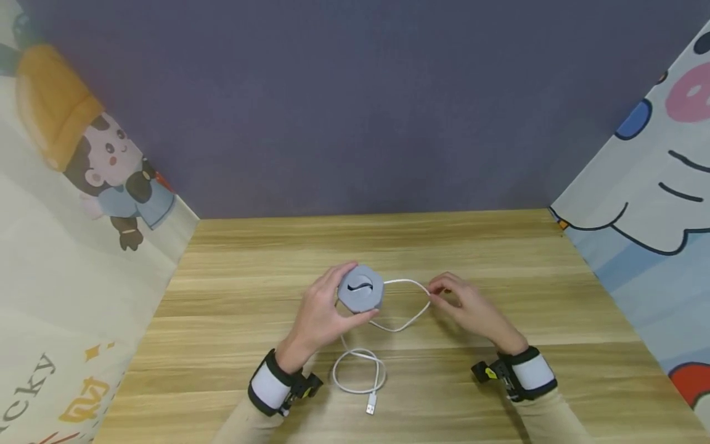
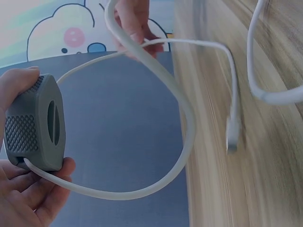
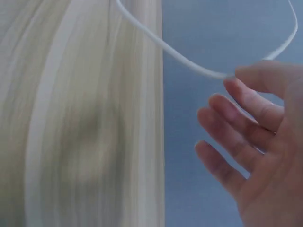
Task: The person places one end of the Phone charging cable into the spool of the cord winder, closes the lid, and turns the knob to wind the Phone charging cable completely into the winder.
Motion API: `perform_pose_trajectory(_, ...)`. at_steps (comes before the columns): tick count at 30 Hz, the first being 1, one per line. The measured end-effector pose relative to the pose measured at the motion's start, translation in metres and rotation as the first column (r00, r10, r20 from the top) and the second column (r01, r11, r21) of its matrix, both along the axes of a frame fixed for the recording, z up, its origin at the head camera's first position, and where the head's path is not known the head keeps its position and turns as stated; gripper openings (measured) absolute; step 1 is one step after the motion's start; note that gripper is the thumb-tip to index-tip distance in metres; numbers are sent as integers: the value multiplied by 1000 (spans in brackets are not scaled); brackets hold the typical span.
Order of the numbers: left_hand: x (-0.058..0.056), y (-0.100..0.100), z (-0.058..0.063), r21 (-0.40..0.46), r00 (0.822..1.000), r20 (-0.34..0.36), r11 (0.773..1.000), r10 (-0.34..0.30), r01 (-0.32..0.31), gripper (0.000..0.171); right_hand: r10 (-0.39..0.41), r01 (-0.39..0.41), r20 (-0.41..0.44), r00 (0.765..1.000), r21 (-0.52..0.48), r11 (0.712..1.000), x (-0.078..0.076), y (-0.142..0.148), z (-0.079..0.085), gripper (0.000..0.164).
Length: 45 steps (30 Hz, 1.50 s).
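Over the middle of the worktop [image 1: 233,345], the left hand [image 1: 318,313] grips a grey cable case [image 1: 362,299] between thumb and fingers, its white cable [image 1: 395,331] looping toward the right edge to the right hand [image 1: 468,305], which pinches the loop's far bend, other fingers loosely spread.

A wood-grain surface [image 1: 238,259] carries the things, pale yellow-tan with darker brown streaks running from side to side. Its far edge is straight, and it widens toward the viewer in the head view. On its near half lies a stretch of white cable [image 1: 355,391], curled into one small round loop that crosses over itself. The cable ends in a white USB-A plug [image 1: 371,402], just beyond the loop on the near side, metal end pointing toward the viewer.
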State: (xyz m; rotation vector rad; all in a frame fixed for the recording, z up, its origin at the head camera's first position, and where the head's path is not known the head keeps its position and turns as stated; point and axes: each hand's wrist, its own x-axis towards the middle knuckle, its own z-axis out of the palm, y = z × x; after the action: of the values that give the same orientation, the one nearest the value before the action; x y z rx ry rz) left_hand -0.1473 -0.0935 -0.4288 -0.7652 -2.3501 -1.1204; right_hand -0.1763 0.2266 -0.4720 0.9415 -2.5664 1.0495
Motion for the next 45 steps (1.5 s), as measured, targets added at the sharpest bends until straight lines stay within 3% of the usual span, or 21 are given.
perform_pose_trajectory(7,1,5,-2,-8,1000,10,1000,-15,15,87,11,-11,23,1000,-25,1000,4,-17,15,30)
perform_pose_trajectory(13,1,7,-2,-17,1000,3,1000,-18,18,88,17,-32,-115,993,-135,990,5,-43,27,36)
perform_pose_trajectory(20,1,9,-2,-26,999,-36,999,-37,36,87,67,-127,-247,967,-236,963,4,-66,33,28)
perform_pose_trajectory(25,1,8,-3,-26,999,-24,999,-29,28,88,50,-112,-259,965,-234,966,5,-70,33,10)
perform_pose_trajectory(29,1,7,-5,-33,999,-27,999,-24,23,88,42,-108,-267,963,-237,966,6,-71,33,22)
perform_pose_trajectory(34,1,8,-5,-41,999,-35,999,-22,21,89,40,-122,-301,953,-260,958,5,-70,31,8)
perform_pose_trajectory(40,2,8,-3,-41,1000,-14,999,-18,18,89,31,-126,-323,946,-278,952,5,-68,30,20)
perform_pose_trajectory(45,3,8,-2,-42,1000,-19,999,-21,21,88,17,-116,-323,946,-288,951,6,-66,29,11)
